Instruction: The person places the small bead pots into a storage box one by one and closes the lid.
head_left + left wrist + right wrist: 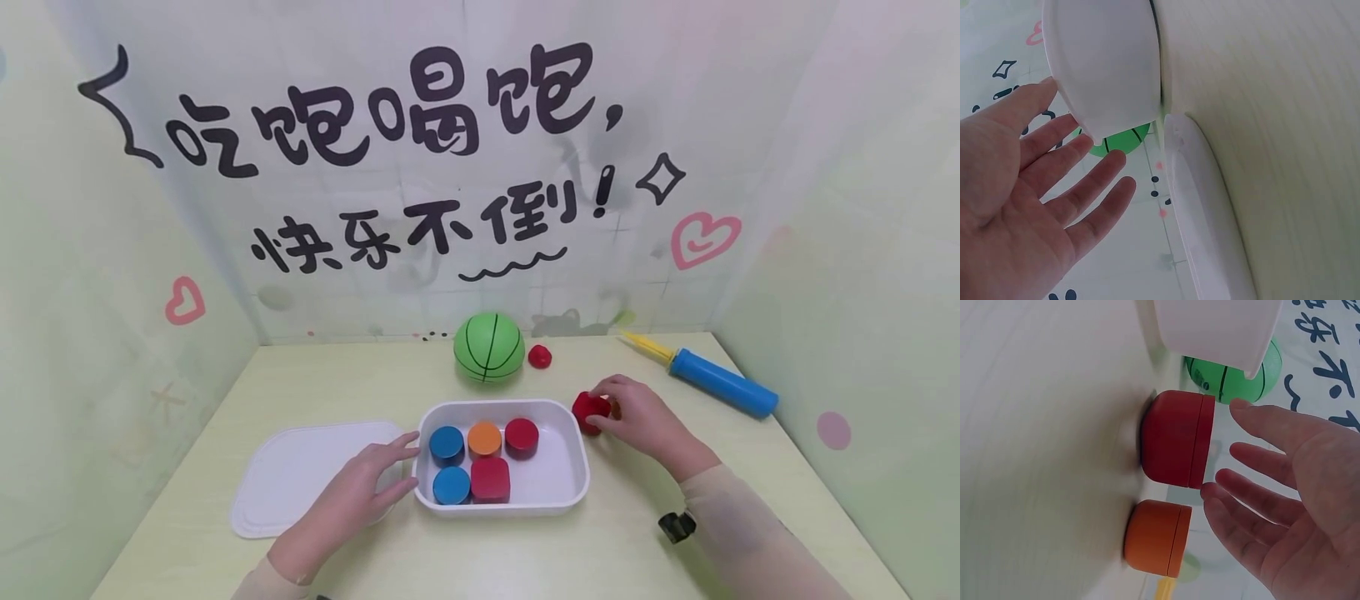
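Observation:
A white plastic box (553, 467) stands in the middle of the table. Inside it are two blue round containers (447, 443), an orange one (484, 437), a red round one (521, 437) and a red squarish one (491, 480). My left hand (360, 487) has its fingers spread, fingertips at the box's left rim. Just right of the box, my right hand (651, 421) reaches over a lidded red container (1179, 439), thumb and fingers parted around its top edge. Beside that one stands an orange lidded container (1157, 539), mostly hidden by the hand in the head view.
A white lid (300, 467) lies left of the box, partly under the left hand. Behind the box sit a green ball (489, 347) with black lines and a small red object (540, 357). A blue pump (723, 382) with a yellow nozzle lies at the back right.

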The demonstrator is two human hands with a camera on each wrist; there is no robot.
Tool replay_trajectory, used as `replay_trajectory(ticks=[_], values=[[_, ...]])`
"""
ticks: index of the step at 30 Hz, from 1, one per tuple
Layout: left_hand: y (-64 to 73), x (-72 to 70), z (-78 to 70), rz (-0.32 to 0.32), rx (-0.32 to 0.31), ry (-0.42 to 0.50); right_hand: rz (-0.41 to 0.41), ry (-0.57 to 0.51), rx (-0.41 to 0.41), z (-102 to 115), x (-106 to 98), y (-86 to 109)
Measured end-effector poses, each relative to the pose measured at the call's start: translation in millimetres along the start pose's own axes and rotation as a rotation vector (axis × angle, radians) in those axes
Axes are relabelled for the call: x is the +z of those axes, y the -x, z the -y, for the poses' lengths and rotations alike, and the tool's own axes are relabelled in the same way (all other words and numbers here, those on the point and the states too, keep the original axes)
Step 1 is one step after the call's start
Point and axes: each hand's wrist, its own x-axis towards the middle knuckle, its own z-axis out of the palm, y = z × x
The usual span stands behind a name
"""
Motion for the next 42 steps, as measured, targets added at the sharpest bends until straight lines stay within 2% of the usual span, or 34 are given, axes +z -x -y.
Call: replay_trajectory(ticks=[13,25,42], values=[[0.8,0.2,1.1,0.005,0.008,0.001,0.028,-0.007,0.06,-5.5,5.8,-4.1],[0.6,-0.1,0.2,-0.003,0.006,-0.001,0.02,-0.016,0.063,-8.7,9.2,-0.7],[0.4,1.2,1.6,-0.002,0.004,0.008,-0.053,0.023,-0.007,11.3,-25.8,31.3]])
